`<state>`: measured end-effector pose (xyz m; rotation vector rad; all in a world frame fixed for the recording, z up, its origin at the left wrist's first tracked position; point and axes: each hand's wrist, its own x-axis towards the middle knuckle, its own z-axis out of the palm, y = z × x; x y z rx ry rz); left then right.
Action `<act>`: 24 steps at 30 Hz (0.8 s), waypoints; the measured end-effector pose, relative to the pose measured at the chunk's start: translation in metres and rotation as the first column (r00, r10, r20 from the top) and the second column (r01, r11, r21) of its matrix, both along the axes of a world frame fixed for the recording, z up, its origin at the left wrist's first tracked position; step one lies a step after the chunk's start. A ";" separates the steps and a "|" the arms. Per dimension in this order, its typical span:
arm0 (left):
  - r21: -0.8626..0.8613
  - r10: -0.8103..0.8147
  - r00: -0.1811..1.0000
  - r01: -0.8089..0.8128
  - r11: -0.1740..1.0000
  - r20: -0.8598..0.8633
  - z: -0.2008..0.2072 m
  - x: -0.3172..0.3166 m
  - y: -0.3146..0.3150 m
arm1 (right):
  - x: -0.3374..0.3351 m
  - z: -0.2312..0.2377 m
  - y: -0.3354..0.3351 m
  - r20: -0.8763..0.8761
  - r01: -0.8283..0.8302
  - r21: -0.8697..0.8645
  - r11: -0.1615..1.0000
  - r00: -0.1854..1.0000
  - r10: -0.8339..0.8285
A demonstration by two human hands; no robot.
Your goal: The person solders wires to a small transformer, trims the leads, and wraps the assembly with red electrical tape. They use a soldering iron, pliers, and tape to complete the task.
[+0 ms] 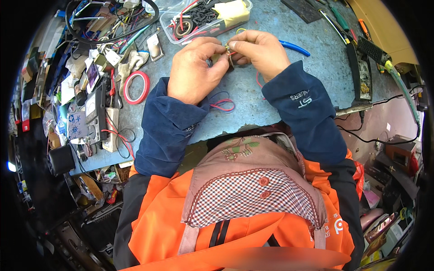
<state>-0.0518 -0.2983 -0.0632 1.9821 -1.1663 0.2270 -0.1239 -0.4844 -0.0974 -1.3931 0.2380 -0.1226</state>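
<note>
My left hand [199, 67] and my right hand [261, 53] meet over the blue worktop, fingertips almost touching. Between them is a small brass-coloured part [228, 49] with thin wire at it, pinched by thumb and fingers of both hands. Its exact kind is too small to make out, and the fingers cover much of it. A red wire [222, 106] and a dark wire lie looped on the bench just below my hands. To the right of my right hand lies a curved blue handle-like piece [294, 48].
A clear plastic box [170, 32] with black pieces, tape and yellow cloth stands beyond my hands. Left are a red tape roll [136, 87], an analog meter [92, 108] and piled tools. A green-handled screwdriver [339, 18] and a dark textured tool [372, 49] lie right.
</note>
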 end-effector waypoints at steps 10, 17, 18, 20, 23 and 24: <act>0.031 0.012 0.999 -0.010 0.999 -0.035 0.003 -0.002 0.000 | 0.005 0.001 0.001 -0.087 -0.013 -0.052 0.999 0.996 0.008; 0.011 0.000 1.000 0.000 1.000 0.024 0.002 0.000 0.001 | -0.001 0.005 0.004 -0.027 0.024 -0.005 1.000 0.999 -0.025; 0.013 0.000 1.000 0.000 1.000 0.018 0.001 0.001 0.001 | -0.003 0.005 0.005 -0.020 0.047 -0.001 0.999 0.999 -0.047; -0.004 0.004 1.000 -0.004 1.000 0.015 -0.003 0.002 0.001 | -0.005 0.004 0.003 0.030 0.064 -0.044 0.997 0.998 -0.062; -0.014 0.019 1.000 -0.020 1.000 -0.018 -0.002 0.001 -0.001 | -0.006 0.002 0.001 0.073 0.089 -0.083 0.993 0.994 -0.083; -0.014 0.025 0.999 -0.026 1.000 -0.034 -0.001 0.000 -0.002 | -0.006 0.002 0.001 0.083 0.098 -0.090 0.991 0.992 -0.090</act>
